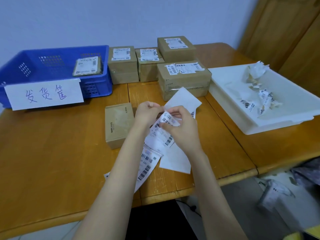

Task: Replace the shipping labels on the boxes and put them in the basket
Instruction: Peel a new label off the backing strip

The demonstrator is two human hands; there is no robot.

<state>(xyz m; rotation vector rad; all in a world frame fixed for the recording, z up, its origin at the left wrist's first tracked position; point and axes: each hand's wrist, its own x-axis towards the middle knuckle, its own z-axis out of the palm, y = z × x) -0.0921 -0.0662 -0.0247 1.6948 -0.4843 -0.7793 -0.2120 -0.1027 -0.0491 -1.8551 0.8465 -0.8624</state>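
A small cardboard box (119, 124) with a bare top lies on the wooden table (52, 153), just left of my hands. My left hand (147, 113) pinches the white backing sheet (183, 101), which sticks up to the right. My right hand (180, 129) grips a printed shipping label (161, 134) that is partly peeled from that backing. More label sheets (147, 163) lie under my forearms. The blue basket (52, 70) at the back left holds one labelled box (87, 66).
Several labelled cardboard boxes (183, 78) stand in a row at the back middle. A white tray (259, 104) on the right holds crumpled old labels (259, 90). A paper sign (45, 95) hangs on the basket's front. A wooden door stands at the far right.
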